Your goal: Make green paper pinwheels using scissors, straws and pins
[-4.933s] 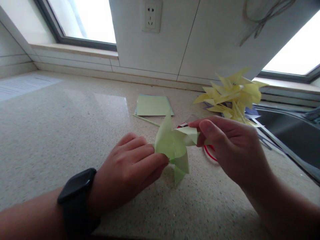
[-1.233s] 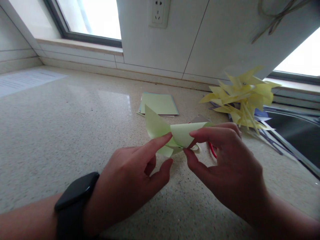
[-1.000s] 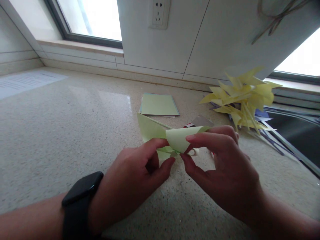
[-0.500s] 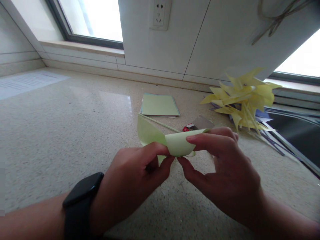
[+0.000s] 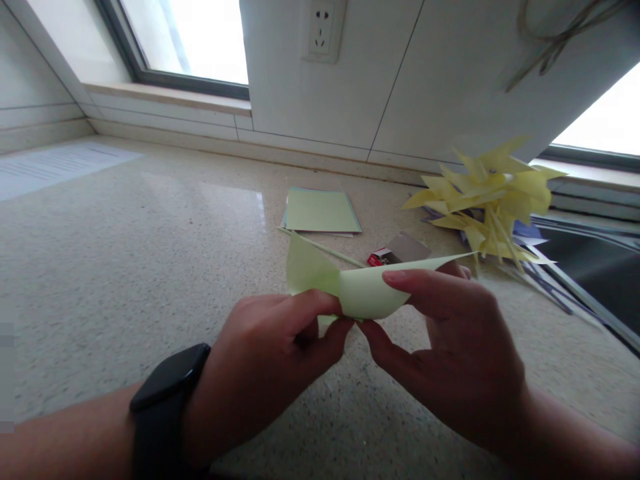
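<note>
I have my left hand [image 5: 270,363] pinched, thumb against forefinger, on the middle of a pale green folded paper [image 5: 350,287], and my right hand [image 5: 445,353] closed on the same piece from the other side, forefinger laid over a curled flap and thumb beneath it. The paper sits between my two hands, lifted just above the speckled countertop [image 5: 125,267], not resting on it.

As far as I can judge, the piece is partly shaped: one pointed flap stands up on the left, one flap is bent over toward the centre under my right forefinger, and a long corner runs off to the right, flat and unbent. How the underside lies I cannot tell, since my fingers cover it. I would say it is about midway, with corners left to gather and nothing yet fixed at the centre.

Beyond the paper a thin pale stick [image 5: 325,247] lies on the counter, then a stack of green sheets [image 5: 323,212] near the wall. A small red-ended box [image 5: 395,251] lies just past my right fingertips. Farther right is a heap of yellow paper pinwheels [image 5: 485,193] beside the dark sink [image 5: 590,267]. A black watch [image 5: 167,403] rides on my left wrist. Nothing crowds my hands.
</note>
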`<state>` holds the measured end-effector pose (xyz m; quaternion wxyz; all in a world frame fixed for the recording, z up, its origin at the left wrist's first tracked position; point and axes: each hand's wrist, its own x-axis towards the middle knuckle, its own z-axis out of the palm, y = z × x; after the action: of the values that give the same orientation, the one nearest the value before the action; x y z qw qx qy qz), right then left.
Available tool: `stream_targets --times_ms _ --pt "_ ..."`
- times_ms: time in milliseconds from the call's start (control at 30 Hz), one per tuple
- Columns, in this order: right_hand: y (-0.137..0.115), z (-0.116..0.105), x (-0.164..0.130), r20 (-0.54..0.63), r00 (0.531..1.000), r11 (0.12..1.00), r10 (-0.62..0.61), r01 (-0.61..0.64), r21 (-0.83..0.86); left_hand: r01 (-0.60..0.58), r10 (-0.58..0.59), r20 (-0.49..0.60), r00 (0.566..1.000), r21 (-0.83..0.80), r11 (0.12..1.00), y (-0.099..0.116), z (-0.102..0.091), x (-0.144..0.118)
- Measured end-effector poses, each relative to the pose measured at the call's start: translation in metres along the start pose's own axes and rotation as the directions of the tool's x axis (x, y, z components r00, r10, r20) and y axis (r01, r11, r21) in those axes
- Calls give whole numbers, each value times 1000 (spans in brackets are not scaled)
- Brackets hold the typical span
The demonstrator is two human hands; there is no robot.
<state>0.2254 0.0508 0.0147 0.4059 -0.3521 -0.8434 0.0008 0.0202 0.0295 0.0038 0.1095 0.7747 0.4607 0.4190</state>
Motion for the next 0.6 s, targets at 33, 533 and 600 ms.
stream_targets --times_ms 33,533,600 --pt "0 0 1 11 1000 1000 -8 9 -24 -1 1 -2 1000 -3 1000 0 0 0" --pt "2 1 -3 -2 1000 999 -9 9 32 -44 46 -27 999 59 997 0 1 -2" --pt "3 2 -4 -24 1000 999 8 -7 39 -66 70 -47 996 69 995 0 1 -2"
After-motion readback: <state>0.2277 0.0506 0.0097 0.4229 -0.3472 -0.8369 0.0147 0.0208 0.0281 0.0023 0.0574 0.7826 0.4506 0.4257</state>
